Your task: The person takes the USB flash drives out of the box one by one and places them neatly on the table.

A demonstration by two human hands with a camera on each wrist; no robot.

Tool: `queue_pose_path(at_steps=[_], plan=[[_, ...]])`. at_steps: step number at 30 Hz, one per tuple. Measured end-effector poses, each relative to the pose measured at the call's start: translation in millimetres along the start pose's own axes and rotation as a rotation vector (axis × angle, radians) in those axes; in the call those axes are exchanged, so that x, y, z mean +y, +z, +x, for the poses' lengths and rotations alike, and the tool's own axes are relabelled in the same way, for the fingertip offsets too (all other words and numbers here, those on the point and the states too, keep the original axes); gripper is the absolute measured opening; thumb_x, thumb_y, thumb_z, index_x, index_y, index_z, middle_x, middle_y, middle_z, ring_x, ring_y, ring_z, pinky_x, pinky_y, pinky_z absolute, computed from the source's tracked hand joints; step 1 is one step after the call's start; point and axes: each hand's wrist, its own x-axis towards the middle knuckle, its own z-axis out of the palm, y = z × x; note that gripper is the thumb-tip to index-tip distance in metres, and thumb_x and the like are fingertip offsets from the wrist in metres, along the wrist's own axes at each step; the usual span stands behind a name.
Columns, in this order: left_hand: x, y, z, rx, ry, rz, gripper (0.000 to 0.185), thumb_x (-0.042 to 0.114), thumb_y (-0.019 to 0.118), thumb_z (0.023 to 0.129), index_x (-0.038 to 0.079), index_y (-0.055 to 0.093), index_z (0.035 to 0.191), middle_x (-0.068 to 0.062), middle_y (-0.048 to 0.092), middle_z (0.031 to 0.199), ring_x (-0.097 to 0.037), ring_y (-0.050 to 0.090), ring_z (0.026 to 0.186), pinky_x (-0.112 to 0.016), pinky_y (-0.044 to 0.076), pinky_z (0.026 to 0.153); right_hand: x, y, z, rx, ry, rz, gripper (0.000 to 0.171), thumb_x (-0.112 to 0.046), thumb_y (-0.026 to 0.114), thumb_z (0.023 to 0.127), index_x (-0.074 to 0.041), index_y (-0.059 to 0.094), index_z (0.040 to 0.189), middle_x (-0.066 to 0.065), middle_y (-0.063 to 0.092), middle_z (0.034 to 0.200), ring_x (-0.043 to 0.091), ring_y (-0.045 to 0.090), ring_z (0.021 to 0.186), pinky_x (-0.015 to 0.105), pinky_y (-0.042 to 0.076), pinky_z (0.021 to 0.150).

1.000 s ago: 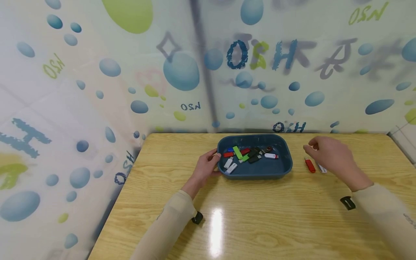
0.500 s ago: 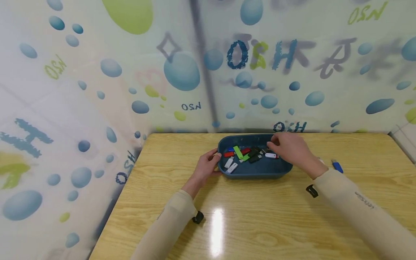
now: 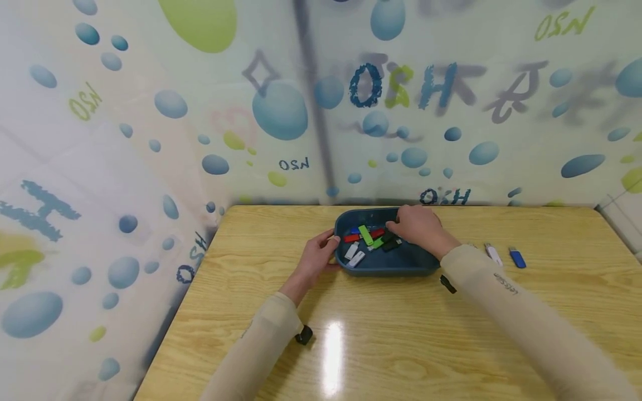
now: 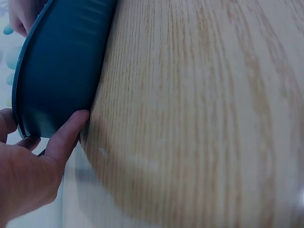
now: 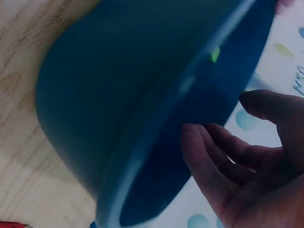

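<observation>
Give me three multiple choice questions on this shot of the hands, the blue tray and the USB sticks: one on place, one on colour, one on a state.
1. Where does the left hand rest?
A. On the tray's left rim
B. Flat on the table, far from the tray
C. On the wall

2. What colour is the tray?
A. Red
B. Dark blue
C. White

3. How is the right hand?
A. Resting on the bare table
B. Raised high
C. Reaching into the tray, above the USB sticks

Answers: 1 A, fingers grip the rim. 2 B, its wall shows blue. 3 C, the head view shows it over the sticks.
</observation>
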Motion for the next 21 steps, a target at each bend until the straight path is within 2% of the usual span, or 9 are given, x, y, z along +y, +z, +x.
queue_pose_path(at_steps=[6, 9, 15, 21], plan=[[0.5, -0.1, -0.7, 0.001, 0.005, -0.001, 0.050, 0.027, 0.053, 0.110, 0.011, 0.046, 0.157, -0.020, 0.056, 0.146, -0.034, 0.061, 0.125, -0.048, 0.062, 0.085, -9, 13, 9, -0.006, 0.055, -0.071, 0.046, -0.032, 0.061, 0.105, -0.010, 0.057, 0.064, 0.002, 0.046, 0.056, 0.020, 0.051, 0.052, 0.031, 0.038, 0.049], [-0.2, -0.1, 0.4, -0.003, 0.001, 0.002, 0.051, 0.028, 0.053, 0.110, 0.011, 0.046, 0.157, -0.020, 0.055, 0.147, -0.034, 0.060, 0.126, -0.050, 0.061, 0.087, -12, 19, 13, 0.003, 0.082, -0.067, 0.046, -0.031, 0.062, 0.104, -0.010, 0.057, 0.063, 0.001, 0.043, 0.055, 0.021, 0.051, 0.052, 0.031, 0.038, 0.050], [-0.5, -0.3, 1.7, -0.011, -0.005, -0.007, 0.052, 0.028, 0.053, 0.110, 0.010, 0.044, 0.158, -0.021, 0.053, 0.148, -0.035, 0.059, 0.128, -0.053, 0.060, 0.088, -14, 25, 17, 0.004, 0.090, -0.047, 0.046, -0.028, 0.063, 0.104, -0.009, 0.058, 0.062, 0.001, 0.043, 0.055, 0.022, 0.053, 0.054, 0.031, 0.040, 0.051], [0.4, -0.8, 1.4, -0.022, -0.009, -0.014, 0.053, 0.028, 0.052, 0.110, 0.009, 0.041, 0.159, -0.023, 0.052, 0.149, -0.036, 0.057, 0.129, -0.055, 0.059, 0.089, -14, 29, 20, 0.019, 0.075, -0.045, 0.040, -0.025, 0.066, 0.102, -0.007, 0.063, 0.067, 0.004, 0.051, 0.058, 0.024, 0.056, 0.056, 0.033, 0.044, 0.053]])
